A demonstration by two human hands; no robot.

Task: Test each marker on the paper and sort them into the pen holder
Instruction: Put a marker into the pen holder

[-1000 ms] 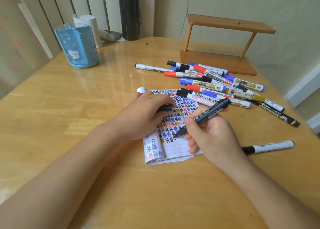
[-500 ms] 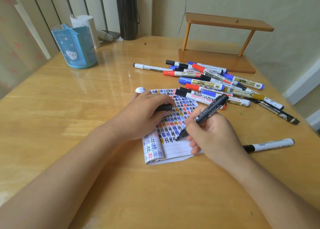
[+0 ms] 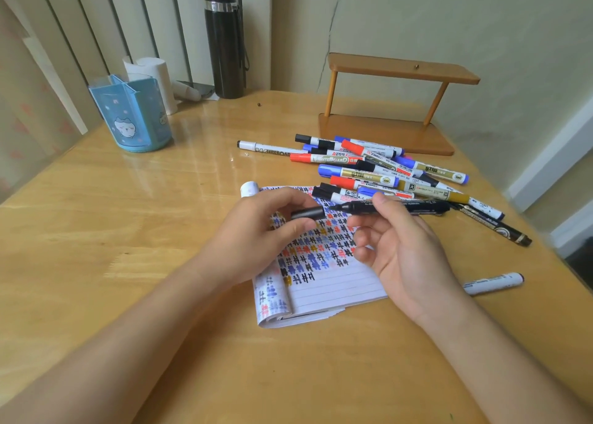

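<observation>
- left hand: fingers curled; thumb and forefinger pinch a black cap by its sides. the hand is raised over the upper left part of the paper.
- right hand: thumb and forefinger pinch the barrel of a black marker. the other fingers are loosely curled and touch nothing; the palm faces the camera.
- the black marker lies roughly level, with its bare tip pointing left at the open end of the black cap. tip and cap are just apart, not joined.
- paper: a lined notepad lying flat on the table, beneath both hands. its upper part carries rows of coloured hash marks.
- pen holder: blue, upright, at the far left of the table, well apart from both hands.
- marker pile: capped markers in a loose heap just beyond the paper, in front of a wooden shelf.
- a single white marker lies alone, right of the right wrist.
</observation>
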